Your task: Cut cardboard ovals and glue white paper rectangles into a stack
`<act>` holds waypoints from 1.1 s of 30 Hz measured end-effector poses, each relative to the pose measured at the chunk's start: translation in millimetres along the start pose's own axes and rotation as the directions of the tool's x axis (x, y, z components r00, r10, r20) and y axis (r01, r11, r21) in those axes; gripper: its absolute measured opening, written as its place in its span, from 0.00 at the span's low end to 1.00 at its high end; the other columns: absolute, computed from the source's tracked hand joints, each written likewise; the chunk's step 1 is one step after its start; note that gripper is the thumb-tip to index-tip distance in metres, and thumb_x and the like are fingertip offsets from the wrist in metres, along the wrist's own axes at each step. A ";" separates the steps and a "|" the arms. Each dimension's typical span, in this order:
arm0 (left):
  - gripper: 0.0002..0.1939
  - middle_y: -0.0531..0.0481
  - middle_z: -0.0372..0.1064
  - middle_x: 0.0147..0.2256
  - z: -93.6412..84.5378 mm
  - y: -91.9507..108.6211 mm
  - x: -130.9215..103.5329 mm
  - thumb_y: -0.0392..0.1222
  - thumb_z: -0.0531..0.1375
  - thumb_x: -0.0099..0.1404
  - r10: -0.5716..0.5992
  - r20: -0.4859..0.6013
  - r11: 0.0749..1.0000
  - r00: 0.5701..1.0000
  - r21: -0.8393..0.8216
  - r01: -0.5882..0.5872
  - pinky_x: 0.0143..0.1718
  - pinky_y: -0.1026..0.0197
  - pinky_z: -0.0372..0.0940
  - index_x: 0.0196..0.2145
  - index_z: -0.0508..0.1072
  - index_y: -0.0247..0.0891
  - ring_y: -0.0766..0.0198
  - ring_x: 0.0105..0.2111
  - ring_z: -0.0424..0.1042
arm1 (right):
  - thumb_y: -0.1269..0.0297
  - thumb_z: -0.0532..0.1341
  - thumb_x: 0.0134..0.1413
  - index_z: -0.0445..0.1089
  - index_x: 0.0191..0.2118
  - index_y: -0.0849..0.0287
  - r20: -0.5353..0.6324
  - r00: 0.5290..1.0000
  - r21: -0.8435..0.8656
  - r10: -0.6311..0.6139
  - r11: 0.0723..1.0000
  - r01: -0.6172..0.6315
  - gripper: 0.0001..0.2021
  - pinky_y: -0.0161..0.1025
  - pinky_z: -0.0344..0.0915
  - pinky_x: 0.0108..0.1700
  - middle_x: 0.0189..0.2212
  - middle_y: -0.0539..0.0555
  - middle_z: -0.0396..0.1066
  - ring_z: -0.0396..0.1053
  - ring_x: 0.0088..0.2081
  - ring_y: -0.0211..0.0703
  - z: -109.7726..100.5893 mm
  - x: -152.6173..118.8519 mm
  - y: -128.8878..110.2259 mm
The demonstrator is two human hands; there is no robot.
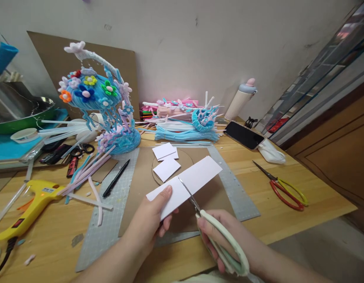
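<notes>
The left hand [152,216] is pinching the white strip [201,173] at its near left part; the right hand [223,232] is gripping scissors [204,216], whose blades are crossing the strip's near edge.

The strip [176,194] is matt paper; the held scissors [209,217] have metal blades [194,201] and plastic handles [226,231]; the board [137,204] is matt cardboard; the table [323,192], smooth wood; the phone [243,135], glossy; the glue gun [33,210], plastic.

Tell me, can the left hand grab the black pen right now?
Probably not: the left hand is busy holding the white strip, though nothing seems to lie on top of the black pen.
</notes>
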State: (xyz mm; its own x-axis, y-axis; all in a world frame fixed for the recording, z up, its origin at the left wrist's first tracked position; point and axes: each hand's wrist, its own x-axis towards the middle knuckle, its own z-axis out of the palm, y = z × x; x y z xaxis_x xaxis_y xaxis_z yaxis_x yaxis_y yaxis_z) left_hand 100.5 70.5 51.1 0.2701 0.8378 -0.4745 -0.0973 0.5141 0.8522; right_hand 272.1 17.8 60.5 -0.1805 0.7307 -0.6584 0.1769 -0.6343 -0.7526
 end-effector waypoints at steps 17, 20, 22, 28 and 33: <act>0.22 0.53 0.64 0.14 -1.6 -0.1 4.6 0.59 0.59 0.58 -0.012 -0.064 1.000 0.998 -0.025 0.010 0.09 0.70 0.41 0.23 0.69 0.35 0.75 0.09 0.51 | 0.30 0.51 0.45 0.57 0.25 0.57 0.015 1.000 0.010 -0.020 1.000 0.019 0.30 0.27 0.50 0.11 0.11 0.42 0.57 0.56 0.10 0.31 3.9 7.6 4.5; 0.25 0.55 0.59 0.10 -5.2 3.4 6.4 0.61 0.57 0.59 0.023 -0.151 1.000 0.988 -0.015 -0.026 0.10 0.70 0.40 0.21 0.69 0.35 0.74 0.08 0.50 | 0.33 0.44 0.52 0.60 0.27 0.57 -0.119 0.982 -0.282 -0.147 0.953 0.109 0.29 0.31 0.57 0.13 0.14 0.46 0.61 0.61 0.12 0.36 -15.8 6.5 6.0; 0.26 0.55 0.58 0.09 -7.2 6.1 6.7 0.62 0.56 0.59 0.053 -0.195 0.999 0.979 0.004 -0.054 0.11 0.69 0.41 0.21 0.69 0.36 0.73 0.08 0.50 | 0.38 0.46 0.55 0.62 0.30 0.57 -0.235 0.934 -0.433 -0.268 0.889 0.147 0.26 0.36 0.62 0.17 0.18 0.49 0.65 0.66 0.16 0.41 -42.3 7.6 5.6; 0.27 0.53 0.61 0.09 -7.7 10.7 2.5 0.64 0.58 0.55 0.146 -0.314 0.983 0.938 0.151 -0.102 0.12 0.66 0.48 0.16 0.69 0.36 0.69 0.09 0.56 | 0.63 0.59 0.50 0.70 0.37 0.59 -0.442 0.732 -0.753 -0.518 0.658 0.012 0.09 0.54 0.59 0.48 0.41 0.64 0.71 0.66 0.46 0.62 -138.3 25.1 1.8; 0.26 0.52 0.62 0.10 -9.0 13.0 3.9 0.62 0.60 0.54 0.202 -0.383 0.969 0.901 0.210 -0.128 0.15 0.65 0.53 0.14 0.67 0.37 0.68 0.11 0.59 | 0.63 0.56 0.54 0.72 0.39 0.67 -0.415 0.664 -0.857 -0.622 0.512 -0.056 0.13 0.63 0.55 0.49 0.41 0.73 0.69 0.63 0.48 0.72 -146.8 38.0 -3.6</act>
State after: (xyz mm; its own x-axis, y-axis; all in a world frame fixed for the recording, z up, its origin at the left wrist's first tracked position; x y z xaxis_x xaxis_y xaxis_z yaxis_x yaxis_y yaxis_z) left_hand 91.6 82.1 58.3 -0.1432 0.9295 -0.3398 0.0721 0.3522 0.9331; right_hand 406.7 84.8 40.4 0.1716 0.9845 0.0369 0.9298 -0.1494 -0.3364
